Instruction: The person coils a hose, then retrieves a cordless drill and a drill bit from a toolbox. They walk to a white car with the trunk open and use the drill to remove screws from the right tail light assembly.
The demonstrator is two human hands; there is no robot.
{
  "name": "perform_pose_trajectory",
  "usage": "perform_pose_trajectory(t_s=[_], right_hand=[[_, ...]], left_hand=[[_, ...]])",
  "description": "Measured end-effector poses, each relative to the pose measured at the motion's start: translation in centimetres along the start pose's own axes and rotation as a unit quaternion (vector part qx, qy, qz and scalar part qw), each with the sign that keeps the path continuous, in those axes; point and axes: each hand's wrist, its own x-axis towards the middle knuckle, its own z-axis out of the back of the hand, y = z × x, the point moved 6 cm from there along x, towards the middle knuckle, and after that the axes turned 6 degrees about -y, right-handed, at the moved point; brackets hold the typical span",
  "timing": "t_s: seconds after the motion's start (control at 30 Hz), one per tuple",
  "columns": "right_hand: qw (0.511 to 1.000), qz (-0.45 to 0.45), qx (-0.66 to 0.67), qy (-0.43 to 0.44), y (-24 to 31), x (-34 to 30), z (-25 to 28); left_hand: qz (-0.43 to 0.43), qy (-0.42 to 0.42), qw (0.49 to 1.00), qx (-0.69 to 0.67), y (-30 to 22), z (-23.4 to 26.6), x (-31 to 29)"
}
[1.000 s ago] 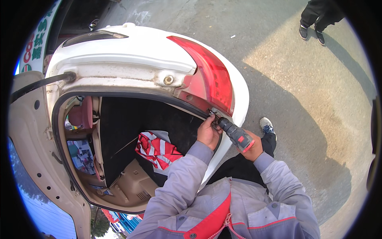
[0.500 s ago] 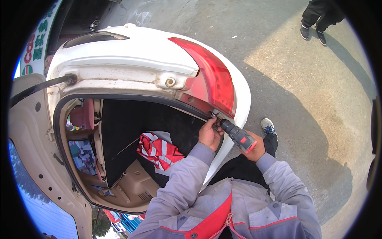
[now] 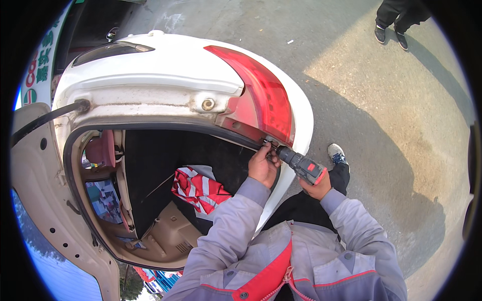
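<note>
My right hand [image 3: 319, 186] grips a black and grey cordless drill [image 3: 303, 166] with a red patch on its back end. Its chuck points up and left at the lower corner of the red tail light [image 3: 271, 100] on a white car. Beside the drill's tip, my left hand [image 3: 263, 167] is closed, thumb and fingers pinched by the trunk opening's edge. What those fingers hold, if anything, is too small and too covered to make out. The black rubber seal [image 3: 165, 125] runs along the opening past my left hand.
Inside the dark trunk [image 3: 150, 155] lies a crumpled red and white striped cloth [image 3: 198, 188]. The raised tailgate [image 3: 30, 150] and its black strut [image 3: 47, 120] stand at left. A person in dark trousers [image 3: 399, 15] stands at far right on the concrete ground [image 3: 371, 75].
The car has shifted slightly left in the view. My hands and the drill stay at the tail light's lower corner, the drill's back end now a little lower relative to it.
</note>
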Motion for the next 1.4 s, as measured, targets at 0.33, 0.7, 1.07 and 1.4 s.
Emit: perform_pose_trajectory(t_s=[0.33, 0.7, 1.07, 1.4], right_hand=[[1.000, -0.018, 0.001, 0.006, -0.8, 0.0, 0.4], [1.000, 0.010, -0.015, 0.001, -0.6, -0.1, 0.6], [0.999, 0.040, -0.022, -0.002, 0.6, 0.2, 1.1], [0.999, 0.032, -0.003, 0.012, 1.0, 0.8, 1.6]], left_hand=[[-0.008, -0.009, 1.000, -0.009, -0.1, 0.0, 0.3], [-0.009, -0.026, 1.000, -0.011, -0.1, -0.2, -0.1], [-0.029, -0.109, 0.994, -0.005, 0.5, -0.9, -0.2], [-0.072, -0.149, 0.985, 0.046, 0.8, -0.9, 0.3]])
